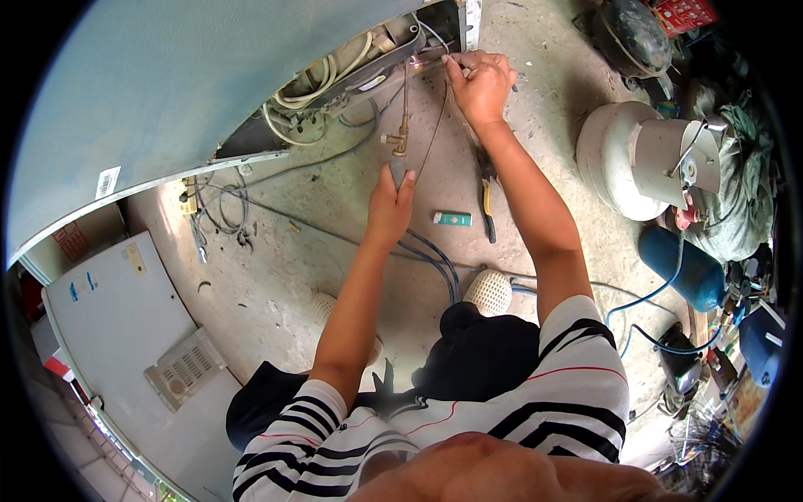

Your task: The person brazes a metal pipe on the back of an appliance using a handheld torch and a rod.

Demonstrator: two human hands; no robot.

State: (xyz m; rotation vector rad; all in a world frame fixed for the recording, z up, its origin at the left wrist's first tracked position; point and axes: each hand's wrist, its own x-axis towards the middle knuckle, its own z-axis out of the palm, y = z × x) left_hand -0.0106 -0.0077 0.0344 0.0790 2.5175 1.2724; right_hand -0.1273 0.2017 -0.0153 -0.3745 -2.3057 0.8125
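Note:
My left hand (390,205) is closed around the handle of a brass gas torch (404,138), whose long thin neck points away from me. A small glow shows at its tip, by the open lower compartment (351,79) of a large grey-blue appliance (167,75). My right hand (483,88) pinches a thin metal rod or tube close to the glow; the fingers partly hide it, so its exact kind is unclear. A thin dark wire-like length (435,125) hangs below that hand. Pale coiled cables (322,88) lie inside the compartment.
On the floor lie yellow-and-black pliers (488,209), a small teal-and-white cylinder (452,218) and dark cables (230,201). Blue hoses (439,259) run by my shoe (488,293). A white gas cylinder (606,159) and a blue cylinder (682,263) stand right; a white panel (125,309) is left.

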